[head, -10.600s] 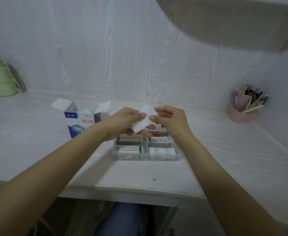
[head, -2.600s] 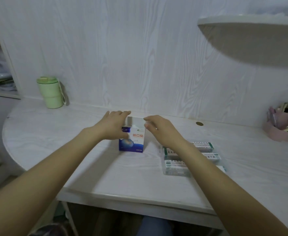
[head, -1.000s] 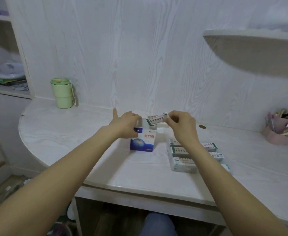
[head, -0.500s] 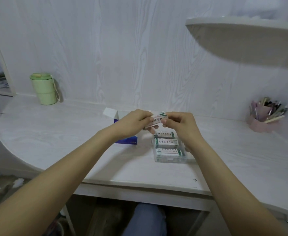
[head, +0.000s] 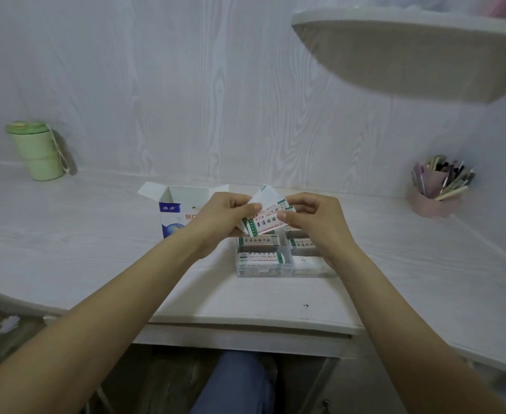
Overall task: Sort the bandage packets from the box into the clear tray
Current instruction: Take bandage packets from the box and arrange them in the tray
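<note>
Both hands, left hand (head: 226, 215) and right hand (head: 314, 218), pinch fanned bandage packets (head: 265, 222) above the clear tray (head: 263, 271). A loose grip could let one slip toward the open box (head: 174, 216) at nine o'clock.

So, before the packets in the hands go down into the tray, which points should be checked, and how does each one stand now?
1. Both hands hold the bandage packets: left hand and right hand pinch them: ok.
2. Packets are above the clear tray: ok.
3. Packets are separated into singles: fanned, several together: not ok.
4. Free compartment in the tray: hands hide the far part: cannot tell.
5. Box is open for the next packets: ok.
</note>
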`<action>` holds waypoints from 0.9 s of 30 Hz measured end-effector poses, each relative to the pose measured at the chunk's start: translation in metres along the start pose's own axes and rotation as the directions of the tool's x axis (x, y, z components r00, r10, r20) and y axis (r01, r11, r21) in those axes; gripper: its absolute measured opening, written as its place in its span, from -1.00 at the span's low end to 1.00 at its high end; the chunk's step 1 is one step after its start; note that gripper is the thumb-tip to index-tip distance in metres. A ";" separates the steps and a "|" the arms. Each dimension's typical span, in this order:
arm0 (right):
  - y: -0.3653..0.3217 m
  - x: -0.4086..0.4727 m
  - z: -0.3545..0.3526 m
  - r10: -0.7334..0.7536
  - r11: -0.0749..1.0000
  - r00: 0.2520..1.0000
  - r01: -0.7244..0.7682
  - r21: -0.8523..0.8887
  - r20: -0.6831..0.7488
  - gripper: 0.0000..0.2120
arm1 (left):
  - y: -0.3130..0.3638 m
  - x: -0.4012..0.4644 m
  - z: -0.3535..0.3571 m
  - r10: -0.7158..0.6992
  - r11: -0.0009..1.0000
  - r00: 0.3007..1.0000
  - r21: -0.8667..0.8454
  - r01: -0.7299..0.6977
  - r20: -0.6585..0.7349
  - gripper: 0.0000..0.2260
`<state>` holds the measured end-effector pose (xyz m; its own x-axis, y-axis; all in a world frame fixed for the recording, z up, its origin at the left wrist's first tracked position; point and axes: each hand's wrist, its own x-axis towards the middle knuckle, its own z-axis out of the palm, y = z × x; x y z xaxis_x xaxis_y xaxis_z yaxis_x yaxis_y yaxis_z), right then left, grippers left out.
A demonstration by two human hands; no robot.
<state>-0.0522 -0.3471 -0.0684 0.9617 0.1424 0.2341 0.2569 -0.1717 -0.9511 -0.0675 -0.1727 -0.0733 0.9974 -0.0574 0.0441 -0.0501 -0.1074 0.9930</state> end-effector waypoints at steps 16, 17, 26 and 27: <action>0.018 0.013 -0.032 0.025 0.993 0.984 -0.045 -0.113 -0.174 -0.93 | 0.017 0.012 0.027 -0.052 0.992 0.999 0.111 0.053 -0.012 -0.89; 0.020 0.014 -0.034 0.031 0.992 0.983 -0.054 -0.117 -0.184 -0.91 | 0.017 0.014 0.028 -0.048 0.990 0.999 0.133 0.050 -0.018 -0.86; 0.039 0.024 -0.059 0.025 0.980 0.994 -0.045 -0.193 -0.103 -0.88 | 0.006 0.035 0.040 -0.043 0.990 0.995 0.130 0.055 -0.094 -0.87; 0.043 0.026 -0.062 0.031 0.971 0.992 -0.058 -0.231 -0.120 -0.86 | 0.005 0.037 0.040 -0.043 0.992 0.994 0.110 0.054 -0.103 -0.85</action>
<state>-0.0101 -0.4115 -0.0907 0.9737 0.0187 0.2271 0.2154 -0.4004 -0.8907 -0.0331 -0.2147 -0.0713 0.9987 0.0500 0.0128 -0.0015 -0.2188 0.9758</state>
